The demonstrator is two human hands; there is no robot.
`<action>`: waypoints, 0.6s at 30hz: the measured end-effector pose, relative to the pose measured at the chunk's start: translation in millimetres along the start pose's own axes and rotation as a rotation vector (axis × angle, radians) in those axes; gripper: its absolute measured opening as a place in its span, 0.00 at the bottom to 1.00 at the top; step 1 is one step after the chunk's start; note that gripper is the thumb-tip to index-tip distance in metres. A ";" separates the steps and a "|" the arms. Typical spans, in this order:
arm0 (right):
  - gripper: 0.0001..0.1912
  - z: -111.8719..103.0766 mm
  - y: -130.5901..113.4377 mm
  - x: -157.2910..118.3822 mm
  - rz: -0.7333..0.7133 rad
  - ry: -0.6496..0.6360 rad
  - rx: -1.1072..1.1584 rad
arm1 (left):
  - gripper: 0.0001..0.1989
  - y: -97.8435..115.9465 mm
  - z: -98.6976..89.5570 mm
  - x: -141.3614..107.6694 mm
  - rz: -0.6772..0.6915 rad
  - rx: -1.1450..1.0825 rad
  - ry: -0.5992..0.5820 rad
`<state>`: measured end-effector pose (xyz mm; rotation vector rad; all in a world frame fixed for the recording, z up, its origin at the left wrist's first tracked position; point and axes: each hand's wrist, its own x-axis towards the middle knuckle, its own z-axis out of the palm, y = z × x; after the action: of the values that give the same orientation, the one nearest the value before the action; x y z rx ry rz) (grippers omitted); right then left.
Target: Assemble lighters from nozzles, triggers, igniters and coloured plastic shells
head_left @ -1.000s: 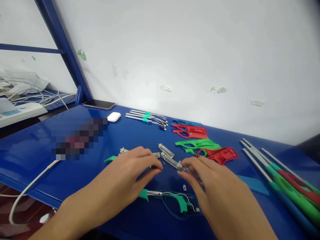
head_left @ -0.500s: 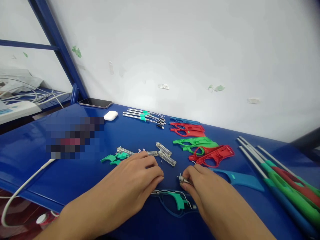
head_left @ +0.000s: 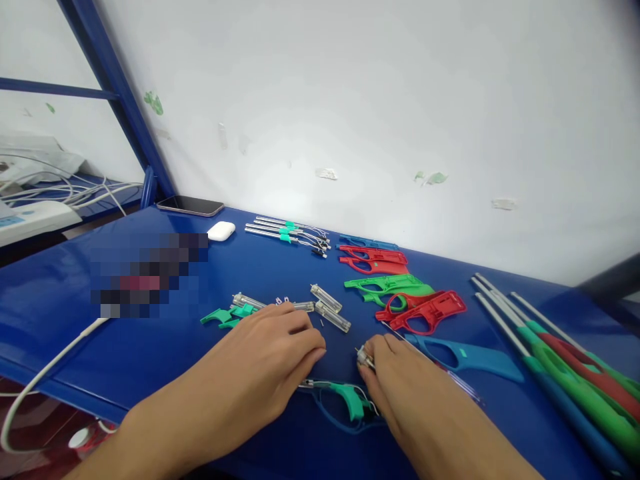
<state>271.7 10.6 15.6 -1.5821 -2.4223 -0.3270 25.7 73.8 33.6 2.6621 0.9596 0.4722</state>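
My right hand is closed, with thumb and fingers pinching a small lighter fuel tank whose grey valve end pokes out; the rest is hidden in the hand. My left hand has its fingers pressed together, and whatever is between them cannot be seen. Just below the hands lies a blue lighter half-shell holding a green trigger, a metal tube and white wires. Beyond my left hand are clear fuel tanks and green triggers. Partly behind my right hand lies what looks like a clear-handled screwdriver.
Red half-shells, green half-shells and a blue half-shell lie beyond my right hand. Several long-tubed lighters lie at right. Wired metal tubes, a white case and a phone are at the back.
My right hand has turned slightly, raising the valve end a little. The clear handle behind its wrist has come into view. My left hand has hardly moved.
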 end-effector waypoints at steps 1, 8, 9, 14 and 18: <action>0.18 -0.3 0.5 0.3 0.003 -0.008 0.003 | 0.14 -0.3 0.2 0.2 0.008 0.006 0.006; 0.18 -5.8 4.0 4.1 0.014 -0.076 0.042 | 0.16 0.3 -0.9 0.5 0.007 0.015 0.023; 0.18 -6.8 4.3 4.7 0.015 -0.083 0.049 | 0.16 0.6 -1.3 0.1 0.007 0.022 0.035; 0.17 -10.9 5.7 7.3 0.010 -0.100 0.087 | 0.18 0.8 -2.5 -1.6 0.025 0.077 0.113; 0.18 -10.5 6.2 11.7 0.001 -0.091 0.117 | 0.18 1.5 -2.7 0.7 0.005 0.079 0.149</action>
<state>273.6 19.9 29.6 -1.5801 -2.4578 -0.1133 26.0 73.4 36.7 2.7320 1.0335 0.6549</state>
